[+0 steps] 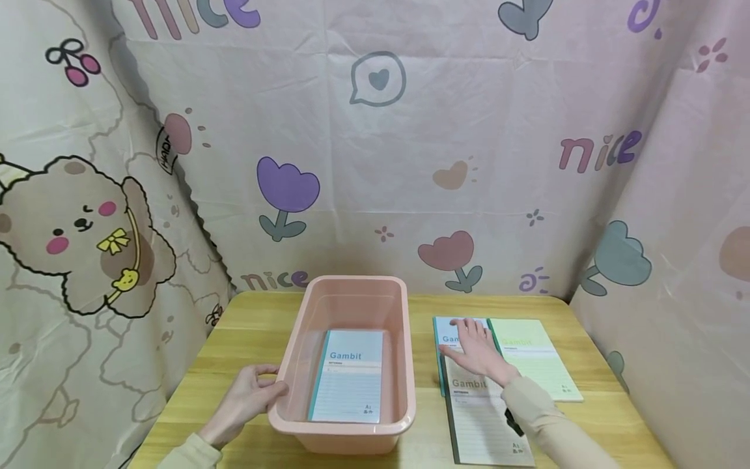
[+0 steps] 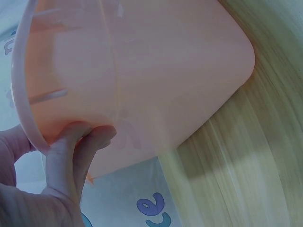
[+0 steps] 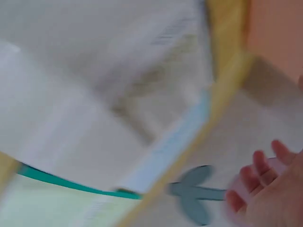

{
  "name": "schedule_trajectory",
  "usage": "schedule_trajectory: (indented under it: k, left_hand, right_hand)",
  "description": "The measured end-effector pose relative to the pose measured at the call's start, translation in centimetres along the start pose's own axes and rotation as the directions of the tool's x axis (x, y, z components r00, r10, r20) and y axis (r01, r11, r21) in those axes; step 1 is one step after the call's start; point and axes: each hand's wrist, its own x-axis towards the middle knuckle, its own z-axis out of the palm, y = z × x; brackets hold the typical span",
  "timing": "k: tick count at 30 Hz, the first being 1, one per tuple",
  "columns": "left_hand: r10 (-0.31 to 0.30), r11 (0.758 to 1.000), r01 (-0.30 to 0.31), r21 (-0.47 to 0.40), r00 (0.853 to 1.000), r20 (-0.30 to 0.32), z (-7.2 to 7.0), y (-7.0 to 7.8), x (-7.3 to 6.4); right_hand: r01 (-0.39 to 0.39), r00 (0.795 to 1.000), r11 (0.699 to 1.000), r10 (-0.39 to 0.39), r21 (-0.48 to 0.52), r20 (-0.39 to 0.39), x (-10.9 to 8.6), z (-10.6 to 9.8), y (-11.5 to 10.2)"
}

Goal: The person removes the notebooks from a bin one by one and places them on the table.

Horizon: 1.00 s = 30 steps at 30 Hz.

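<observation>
My left hand (image 1: 249, 398) grips the left rim of a pink plastic bin (image 1: 340, 428). In the left wrist view its fingers (image 2: 64, 156) curl against the bin's outer wall (image 2: 189, 71). Inside the bin lies a light blue "Gambit" notebook (image 1: 351, 387). To the right, my right hand (image 1: 476, 350) is held over more notebooks, fingers extended and holding nothing. Nearest it are a blue notebook (image 1: 446, 327), mostly covered, and a grey notebook (image 1: 489, 430) overlapping its front. A pale green notebook (image 1: 545, 371) lies beside them. The right wrist view is blurred.
Everything stands on a wood-grain table (image 1: 234, 339). A patterned curtain (image 1: 363, 163) hangs behind the table and along both sides. A black item (image 1: 513, 422) shows at my right wrist.
</observation>
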Motion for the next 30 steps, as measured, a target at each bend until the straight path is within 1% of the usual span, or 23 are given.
schedule_trajectory:
  k: [4,7,9,11,15,19,21,25,28,30]
  left_hand:
    - [0.002,1.0,-0.002,-0.001,1.0,-0.002,0.0,0.1,0.0]
    - [0.001,1.0,-0.001,-0.001,1.0,-0.004,0.0,0.1,-0.1]
    - [-0.003,1.0,0.003,-0.001,1.0,-0.006,0.0,0.2,-0.1]
    - [-0.006,1.0,0.006,0.0,1.0,-0.007,-0.1,0.2,-0.1]
    - [-0.013,1.0,0.013,0.001,1.0,-0.012,-0.1,0.2,-0.1]
    - [-0.007,1.0,0.007,-0.004,1.0,-0.013,-0.2,0.2,-0.2]
    - [-0.01,1.0,0.01,-0.007,1.0,-0.02,-0.1,0.2,-0.2]
    - [-0.016,1.0,0.016,-0.008,1.0,-0.027,0.1,0.3,-0.3]
    - [-0.017,1.0,0.017,-0.006,1.0,-0.024,0.2,0.3,-0.3]
    - [-0.019,1.0,0.019,-0.004,0.999,-0.032,0.2,0.3,-0.3]
  right_hand:
    - [0.001,0.999,0.999,0.0,0.037,-0.033,1.6,-2.8,-3.2]
    - [0.008,1.0,0.999,-0.007,0.051,-0.016,2.6,-4.6,-5.9]
    - [0.019,1.0,0.999,-0.02,0.028,0.022,3.2,-5.5,-7.7]
    - [0.038,0.997,0.999,-0.037,-0.016,0.068,3.7,-6.2,-9.7]
    - [0.094,0.983,0.987,-0.072,-0.129,0.171,5.1,-7.0,-13.7]
    - [0.152,0.961,0.965,-0.094,-0.212,0.261,6.3,-6.4,-17.3]
    - [0.168,0.945,0.955,-0.086,-0.246,0.314,6.8,-5.8,-18.7]
    - [0.152,0.902,0.953,-0.025,-0.263,0.431,7.5,-4.0,-20.7]
    - [0.119,0.876,0.96,0.019,-0.252,0.483,8.2,-2.8,-21.8]
    - [0.108,0.864,0.961,0.037,-0.257,0.502,8.8,-2.2,-22.4]
